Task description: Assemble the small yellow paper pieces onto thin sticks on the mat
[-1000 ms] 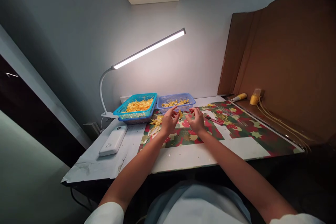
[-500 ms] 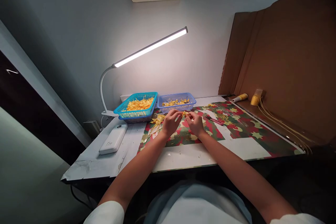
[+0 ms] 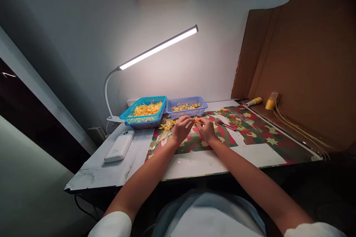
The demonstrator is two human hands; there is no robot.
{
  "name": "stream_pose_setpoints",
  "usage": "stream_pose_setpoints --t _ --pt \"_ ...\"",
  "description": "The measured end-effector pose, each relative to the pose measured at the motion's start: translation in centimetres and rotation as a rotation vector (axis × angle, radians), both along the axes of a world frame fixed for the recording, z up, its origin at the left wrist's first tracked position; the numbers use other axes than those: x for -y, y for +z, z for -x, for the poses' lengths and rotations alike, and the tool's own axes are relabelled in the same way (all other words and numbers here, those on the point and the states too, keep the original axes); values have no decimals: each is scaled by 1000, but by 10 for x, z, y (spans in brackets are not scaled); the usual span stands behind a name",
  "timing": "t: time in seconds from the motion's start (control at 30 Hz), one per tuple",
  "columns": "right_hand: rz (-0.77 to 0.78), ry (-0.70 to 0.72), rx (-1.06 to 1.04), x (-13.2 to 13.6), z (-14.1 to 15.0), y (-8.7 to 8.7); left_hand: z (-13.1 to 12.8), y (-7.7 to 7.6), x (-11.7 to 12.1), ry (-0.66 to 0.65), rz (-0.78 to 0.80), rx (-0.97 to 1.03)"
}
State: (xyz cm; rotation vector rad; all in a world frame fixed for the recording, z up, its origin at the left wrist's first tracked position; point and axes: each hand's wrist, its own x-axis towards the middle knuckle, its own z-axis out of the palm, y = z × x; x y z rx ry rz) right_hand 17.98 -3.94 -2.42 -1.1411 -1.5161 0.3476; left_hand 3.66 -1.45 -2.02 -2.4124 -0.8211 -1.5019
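Note:
Between the fingertips of both hands is a small yellow piece (image 3: 196, 119), too small and covered to name. My left hand (image 3: 181, 129) pinches its left side, and my right hand (image 3: 205, 129) closes on it from the right. Just left of my left hand lies a bundle of yellow strands (image 3: 166, 127) on the camouflage-patterned sheet (image 3: 222, 140). Behind my hands stands a purple basket (image 3: 204, 109) with some yellow-brown pieces in it. To its left, a turquoise basket (image 3: 128, 119) full of yellow strips rests on another basket.
A slim red tool (image 3: 228, 126) lies right of my hands, near yellow scraps (image 3: 238, 124). A lit lamp (image 3: 158, 49) arches over the baskets. On the left is a white power bank (image 3: 119, 147). Yellow cord spools (image 3: 271, 102) and a cardboard panel (image 3: 306, 63) stand at right.
The fingers of my right hand have shifted slightly around the yellow piece, which is turned a little. The whole view has tilted slightly; the baskets have not moved.

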Motion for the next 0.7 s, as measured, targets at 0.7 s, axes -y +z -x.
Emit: stream_pose_setpoints --t 0.7 --pt "-355 -223 612 -9 -9 -8 1 14 11 159 303 -298"
